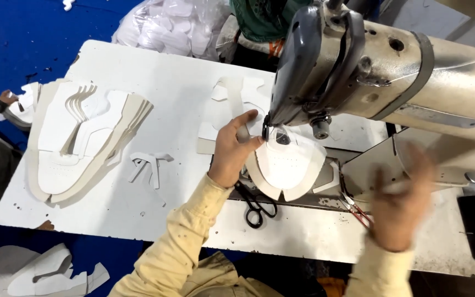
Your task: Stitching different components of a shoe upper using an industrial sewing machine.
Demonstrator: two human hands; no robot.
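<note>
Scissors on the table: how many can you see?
2. Black-handled scissors lie below the left hand, at the table's near edge; a red-handled pair lies by the blurred right hand. More may be hidden.

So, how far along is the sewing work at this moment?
In hand: the left hand presses a white shoe-upper piece under the sewing machine. The right hand is blurred and holds nothing visible. Whether the stack of cut pieces is finished or waiting cannot be told.

Shoe piece lies under the sewing machine head on the surface; stacked pieces at left; scissors in front, beside left hand.
</note>
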